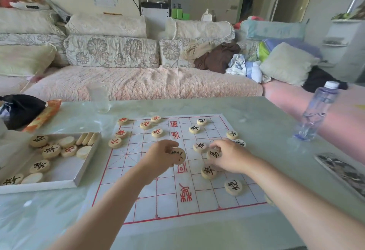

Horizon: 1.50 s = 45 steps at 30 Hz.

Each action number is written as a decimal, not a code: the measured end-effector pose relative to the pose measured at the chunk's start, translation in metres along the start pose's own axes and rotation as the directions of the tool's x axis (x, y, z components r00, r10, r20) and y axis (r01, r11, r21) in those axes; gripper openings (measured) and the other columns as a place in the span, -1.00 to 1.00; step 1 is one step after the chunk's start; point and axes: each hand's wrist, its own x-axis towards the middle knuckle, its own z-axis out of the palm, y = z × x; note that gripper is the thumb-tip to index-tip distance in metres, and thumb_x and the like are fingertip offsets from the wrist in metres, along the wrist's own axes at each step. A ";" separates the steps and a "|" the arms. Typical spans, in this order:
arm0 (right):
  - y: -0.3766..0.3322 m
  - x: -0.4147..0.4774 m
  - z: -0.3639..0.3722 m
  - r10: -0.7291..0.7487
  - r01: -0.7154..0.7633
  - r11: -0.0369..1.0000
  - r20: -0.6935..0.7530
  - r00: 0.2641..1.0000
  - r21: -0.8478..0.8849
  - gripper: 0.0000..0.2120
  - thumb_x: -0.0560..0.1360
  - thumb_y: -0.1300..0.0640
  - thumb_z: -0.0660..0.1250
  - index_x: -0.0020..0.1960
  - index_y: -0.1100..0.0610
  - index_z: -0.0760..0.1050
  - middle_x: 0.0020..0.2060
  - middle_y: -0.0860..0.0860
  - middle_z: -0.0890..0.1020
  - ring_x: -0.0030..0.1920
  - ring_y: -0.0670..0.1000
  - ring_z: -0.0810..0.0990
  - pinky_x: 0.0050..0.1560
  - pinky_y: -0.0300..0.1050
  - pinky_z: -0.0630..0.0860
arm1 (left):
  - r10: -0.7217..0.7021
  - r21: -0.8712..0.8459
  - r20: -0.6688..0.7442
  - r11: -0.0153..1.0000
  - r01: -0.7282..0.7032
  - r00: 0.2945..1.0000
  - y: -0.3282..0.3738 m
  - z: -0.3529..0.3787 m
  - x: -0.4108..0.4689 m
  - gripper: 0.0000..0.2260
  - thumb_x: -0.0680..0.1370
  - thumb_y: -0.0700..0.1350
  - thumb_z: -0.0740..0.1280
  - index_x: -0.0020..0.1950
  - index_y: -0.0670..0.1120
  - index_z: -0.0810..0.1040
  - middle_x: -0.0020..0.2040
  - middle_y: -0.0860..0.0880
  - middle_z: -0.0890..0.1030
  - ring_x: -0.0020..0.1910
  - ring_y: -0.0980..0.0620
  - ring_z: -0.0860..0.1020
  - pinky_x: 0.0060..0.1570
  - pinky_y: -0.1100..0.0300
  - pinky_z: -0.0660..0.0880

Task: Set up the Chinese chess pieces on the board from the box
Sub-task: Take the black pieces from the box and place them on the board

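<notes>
A white chess board with red lines lies on the pale green table. Several round wooden pieces stand on it, red-lettered ones at the far left and black-lettered ones on the right. My left hand holds a black-lettered piece over the board's middle. My right hand pinches another black-lettered piece over the right half. The open white box at the left holds several more pieces, some face down.
A clear plastic bottle stands at the table's right. An empty glass is behind the board. A black bag and an orange packet lie far left. A patterned flat item sits at the right edge. A sofa lies beyond.
</notes>
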 end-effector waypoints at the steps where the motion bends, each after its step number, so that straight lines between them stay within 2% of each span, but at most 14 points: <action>1: 0.009 0.000 -0.003 0.019 -0.019 1.000 0.002 1.000 -0.013 -0.54 0.46 -0.17 0.40 0.32 -0.09 0.46 0.27 -0.08 0.50 0.25 -0.03 0.50 0.24 -0.09 0.44 | 0.004 -0.002 -0.018 1.000 -0.004 1.000 0.003 0.007 0.003 -0.71 0.52 -0.24 0.32 0.22 -0.01 0.54 -0.03 0.06 0.61 -0.14 0.02 0.63 -0.07 0.08 0.61; 4: 0.033 0.001 -0.007 0.048 -0.048 0.998 -0.003 0.999 -0.036 -0.59 0.48 -0.13 0.36 0.30 -0.07 0.48 0.29 -0.08 0.50 0.27 -0.01 0.49 0.26 -0.05 0.45 | 0.006 -0.028 -0.044 1.000 -0.007 0.999 0.012 0.026 0.014 -0.75 0.51 -0.23 0.35 0.12 0.05 0.59 -0.06 0.05 0.65 -0.13 0.01 0.63 -0.04 0.02 0.62; 8: 0.052 0.003 -0.004 0.027 -0.027 0.999 0.006 1.000 -0.020 -0.64 0.50 -0.14 0.32 0.27 -0.09 0.50 0.27 -0.09 0.50 0.30 -0.03 0.45 0.24 -0.09 0.44 | -0.002 -0.088 -0.003 0.996 0.001 1.000 0.030 0.052 0.029 -0.74 0.52 -0.21 0.34 0.14 0.07 0.61 -0.08 0.02 0.66 -0.10 0.00 0.64 0.02 0.02 0.62; 12: 0.058 0.008 -0.010 -0.004 0.003 1.000 0.017 1.000 0.030 -0.48 0.48 -0.11 0.36 0.42 -0.08 0.41 0.31 -0.10 0.48 0.31 -0.03 0.45 0.21 -0.17 0.40 | -0.008 -0.095 0.003 0.995 0.008 1.000 0.048 0.075 0.049 -0.74 0.52 -0.20 0.36 0.18 0.01 0.59 -0.08 -0.01 0.66 -0.17 0.02 0.64 -0.11 0.19 0.63; 16: 0.053 0.018 -0.023 -0.069 0.089 0.940 -0.071 0.995 0.328 -0.39 0.39 -0.02 0.51 0.39 -0.13 0.40 0.17 -0.17 0.51 0.03 -0.25 0.50 0.01 -0.28 0.36 | -0.090 -0.192 -0.021 0.978 0.084 0.996 0.065 0.086 0.067 -0.79 0.46 -0.17 0.45 0.08 -0.07 0.58 -0.11 -0.07 0.69 -0.29 0.06 0.63 -0.41 0.29 0.48; 19: 0.048 0.031 -0.024 -0.108 0.182 0.885 -0.191 0.976 0.428 -0.50 0.35 0.04 0.57 0.22 -0.17 0.48 0.07 -0.21 0.57 -0.26 -0.35 0.49 -0.15 -0.33 0.35 | -0.097 -0.254 0.004 0.963 0.095 0.995 0.073 0.091 0.082 -0.77 0.42 -0.17 0.49 0.05 -0.13 0.62 -0.21 -0.11 0.69 -0.35 0.05 0.59 -0.38 0.25 0.42; 24: 0.053 0.055 -0.033 -0.096 0.193 0.867 -0.227 0.969 0.460 -0.60 0.31 0.05 0.62 0.00 -0.24 0.51 0.00 -0.23 0.60 -0.34 -0.21 0.48 -0.30 -0.42 0.36 | -0.073 -0.268 -0.012 0.961 0.067 0.997 0.075 0.094 0.110 -0.78 0.43 -0.15 0.50 0.06 -0.13 0.64 -0.21 -0.09 0.68 -0.45 0.11 0.53 -0.37 0.28 0.43; 27: 0.060 0.077 -0.038 -0.095 0.180 0.887 -0.214 0.972 0.425 -0.62 0.34 0.04 0.60 0.09 -0.14 0.58 0.04 -0.21 0.59 -0.33 -0.28 0.47 -0.28 -0.45 0.31 | -0.070 -0.270 -0.015 0.961 0.063 0.997 0.076 0.098 0.127 -0.81 0.48 -0.11 0.46 0.05 -0.13 0.64 -0.20 -0.08 0.70 -0.34 0.06 0.60 -0.30 0.25 0.50; 29: 0.066 0.094 -0.043 -0.060 0.143 0.908 -0.217 0.974 0.393 -0.56 0.37 0.05 0.57 0.21 -0.09 0.55 0.09 -0.21 0.58 -0.18 -0.30 0.50 -0.17 -0.41 0.33 | -0.037 -0.168 -0.052 0.985 0.028 0.998 0.076 0.100 0.140 -0.83 0.54 -0.09 0.36 0.10 -0.11 0.61 -0.14 -0.04 0.68 -0.28 0.04 0.60 -0.28 0.22 0.51; 31: 0.075 0.112 -0.050 0.001 0.081 0.936 -0.235 0.972 0.341 -0.56 0.38 0.00 0.55 0.21 -0.10 0.51 0.08 -0.20 0.56 0.01 -0.16 0.55 -0.06 -0.25 0.39 | 0.066 0.116 -0.116 0.992 -0.053 0.991 0.073 0.099 0.156 -0.82 0.58 -0.08 0.27 0.14 -0.03 0.58 0.00 0.03 0.63 -0.20 0.03 0.56 -0.29 0.25 0.45; 33: 0.086 0.131 -0.055 0.064 0.002 0.965 -0.244 0.968 0.262 -0.65 0.38 -0.03 0.54 0.11 -0.11 0.52 0.05 -0.17 0.57 0.06 -0.07 0.55 0.00 -0.14 0.42 | 0.190 0.371 -0.109 0.918 -0.137 0.976 0.067 0.096 0.174 -0.77 0.58 -0.11 0.23 0.20 0.01 0.57 0.13 0.02 0.57 -0.01 0.01 0.53 -0.17 0.22 0.45; 35: 0.098 0.152 -0.055 0.111 -0.058 0.975 -0.243 0.964 0.216 -0.72 0.37 -0.07 0.52 0.02 -0.10 0.53 0.01 -0.16 0.58 0.05 -0.04 0.55 -0.01 -0.12 0.43 | 0.264 0.523 -0.049 0.829 -0.201 0.963 0.060 0.094 0.192 -0.73 0.58 -0.13 0.22 0.26 0.03 0.55 0.21 -0.01 0.51 0.18 -0.02 0.45 0.06 0.17 0.42; 39: 0.113 0.193 -0.048 0.158 -0.102 0.973 -0.279 0.947 0.206 -0.77 0.38 -0.13 0.49 -0.04 -0.09 0.54 -0.02 -0.14 0.60 0.05 0.00 0.58 0.07 -0.07 0.50 | 0.280 0.643 0.038 0.728 -0.238 0.959 0.052 0.095 0.220 -0.70 0.59 -0.08 0.21 0.31 0.09 0.49 0.26 0.01 0.45 0.26 -0.01 0.35 0.17 0.08 0.41; 45: 0.117 0.226 -0.031 0.134 -0.080 0.979 -0.298 0.945 0.185 -0.75 0.42 -0.11 0.47 0.03 -0.05 0.56 0.03 -0.09 0.61 0.06 0.02 0.57 0.03 -0.08 0.48 | 0.240 0.650 0.084 0.722 -0.235 0.967 0.039 0.099 0.237 -0.79 0.60 -0.07 0.18 0.15 0.05 0.56 0.16 -0.01 0.44 0.16 -0.04 0.41 0.08 0.02 0.48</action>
